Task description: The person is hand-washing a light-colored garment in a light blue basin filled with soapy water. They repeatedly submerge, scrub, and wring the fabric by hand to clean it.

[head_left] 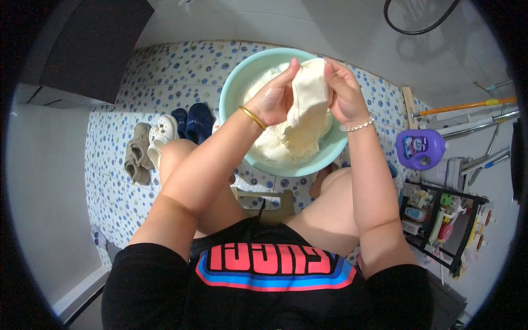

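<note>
A wet cream cloth (pixel 309 91) is stretched up between my two hands, and its lower part hangs into a mint-green basin (pixel 231 91). My left hand (pixel 275 98) grips the cloth's left side, thumb raised and fingers partly hidden behind it. On the other side, my right hand (pixel 346 92) holds the upper right edge between thumb and fingers. Pale foamy water or more pale cloth (pixel 272 144) shows in the basin under the hands; I cannot tell which. A gold bangle circles my left wrist, and a beaded bracelet my right.
Left of the basin, dark blue slippers (pixel 199 122), white clogs (pixel 165 131) and beige shoes (pixel 139 154) stand on the dotted tiles. At right are a purple detergent jug (pixel 421 149), pole handles (pixel 467 106) and a black rack (pixel 440 220) of bottles. A dark hose (pixel 421 32) hangs above.
</note>
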`<action>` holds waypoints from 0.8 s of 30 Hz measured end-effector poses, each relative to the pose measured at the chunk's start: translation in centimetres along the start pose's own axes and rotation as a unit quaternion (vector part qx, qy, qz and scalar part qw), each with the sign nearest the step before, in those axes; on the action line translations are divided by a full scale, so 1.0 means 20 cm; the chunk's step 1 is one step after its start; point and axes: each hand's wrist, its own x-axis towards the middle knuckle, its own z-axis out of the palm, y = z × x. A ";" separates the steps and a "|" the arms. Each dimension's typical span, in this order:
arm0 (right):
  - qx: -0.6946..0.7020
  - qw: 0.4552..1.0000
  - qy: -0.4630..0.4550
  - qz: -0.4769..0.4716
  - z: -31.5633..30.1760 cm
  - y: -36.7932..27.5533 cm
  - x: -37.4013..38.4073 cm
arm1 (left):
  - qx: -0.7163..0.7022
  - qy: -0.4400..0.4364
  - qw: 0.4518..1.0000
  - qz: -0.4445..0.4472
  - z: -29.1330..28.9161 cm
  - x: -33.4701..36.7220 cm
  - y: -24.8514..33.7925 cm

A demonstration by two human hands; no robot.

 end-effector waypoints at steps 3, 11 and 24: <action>-0.098 0.994 0.045 0.026 -0.02 -0.01 0.00 | 0.037 0.059 0.996 0.059 0.00 0.02 0.08; -0.301 0.943 -0.078 0.118 -0.10 -0.11 -0.08 | -0.001 0.163 0.981 0.103 -0.09 0.07 0.21; -0.351 0.919 -0.012 0.176 -0.15 -0.03 -0.06 | 0.156 0.112 0.975 0.112 -0.03 0.06 0.09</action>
